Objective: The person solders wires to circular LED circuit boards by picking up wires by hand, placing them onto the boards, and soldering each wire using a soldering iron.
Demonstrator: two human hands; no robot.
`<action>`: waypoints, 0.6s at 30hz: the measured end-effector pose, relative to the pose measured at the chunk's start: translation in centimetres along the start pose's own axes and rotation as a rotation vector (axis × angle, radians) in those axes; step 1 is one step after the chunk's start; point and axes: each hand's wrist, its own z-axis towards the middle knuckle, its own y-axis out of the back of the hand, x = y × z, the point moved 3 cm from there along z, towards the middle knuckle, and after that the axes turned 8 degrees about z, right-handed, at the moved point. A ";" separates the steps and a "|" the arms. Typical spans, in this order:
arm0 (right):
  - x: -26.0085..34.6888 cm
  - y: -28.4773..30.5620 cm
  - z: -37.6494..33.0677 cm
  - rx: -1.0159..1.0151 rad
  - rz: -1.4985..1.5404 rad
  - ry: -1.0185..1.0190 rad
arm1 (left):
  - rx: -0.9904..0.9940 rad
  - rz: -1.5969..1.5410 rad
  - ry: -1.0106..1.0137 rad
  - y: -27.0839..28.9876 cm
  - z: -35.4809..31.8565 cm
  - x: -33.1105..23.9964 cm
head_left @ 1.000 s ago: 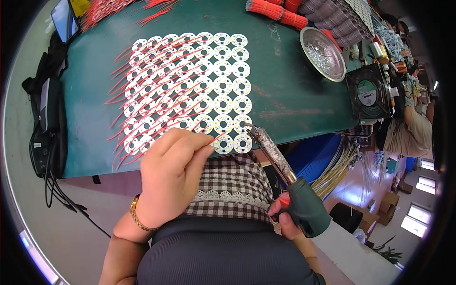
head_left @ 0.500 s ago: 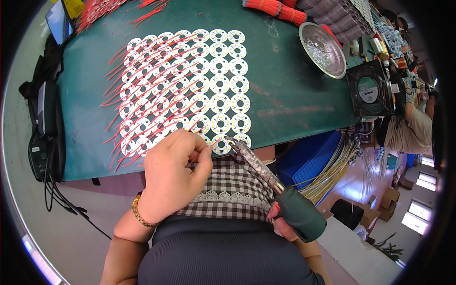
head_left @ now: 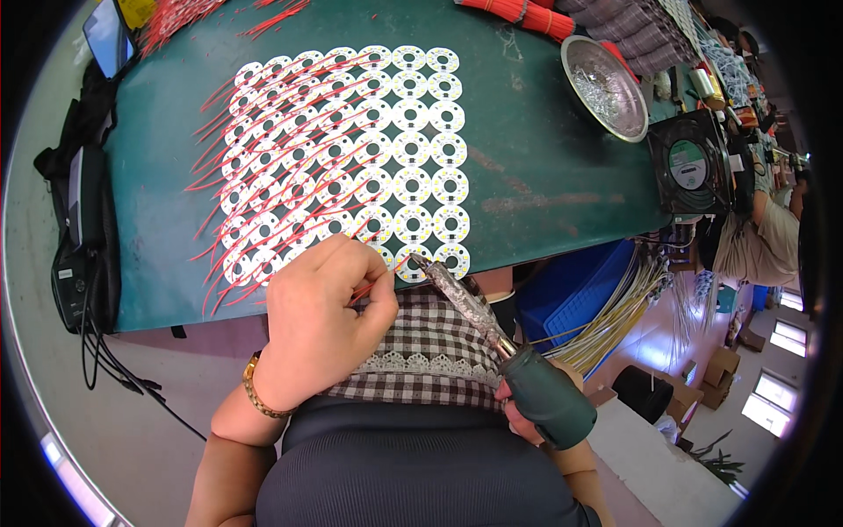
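Observation:
A panel of white ring-shaped LED circuit boards [head_left: 400, 187] lies in rows on the green table, with thin red wires [head_left: 207, 303] running slantwise over its left and middle columns. My left hand [head_left: 327, 303] is closed at the panel's near edge, thumb and forefinger pinching a red wire [head_left: 402, 263] that reaches a ring in the nearest row. Held in my right hand [head_left: 523, 420] is a soldering iron [head_left: 551, 397] with a dark green handle and crusted metal shaft. Its tip is at that same ring, close to the wire's end. The handle hides most of my right fingers.
A metal bowl [head_left: 606, 90] with shiny bits stands at the back right, near a black fan [head_left: 691, 165]. Red wire bundles [head_left: 518, 16] lie at the far edge, loose red wires [head_left: 180, 22] at the far left. Below the table's right edge is a blue bin [head_left: 575, 294].
The soldering iron has shifted a little left, its tip moving farther over the ring. My left hand stays nearly in place, still pinching. The panel appears slightly higher and farther right in the view.

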 end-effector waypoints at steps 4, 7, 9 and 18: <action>-0.3 -0.2 0.2 -0.021 -0.007 0.039 | 0.007 0.019 0.000 0.1 0.1 -0.1; 0.4 0.1 0.9 -0.012 -0.055 0.011 | 0.000 0.026 0.006 0.0 0.0 0.0; 1.1 0.5 1.6 -0.060 -0.077 0.085 | 0.000 0.034 0.001 0.0 0.1 0.0; 2.9 0.9 2.0 -0.008 -0.289 0.184 | 0.014 0.053 -0.013 0.1 0.1 0.1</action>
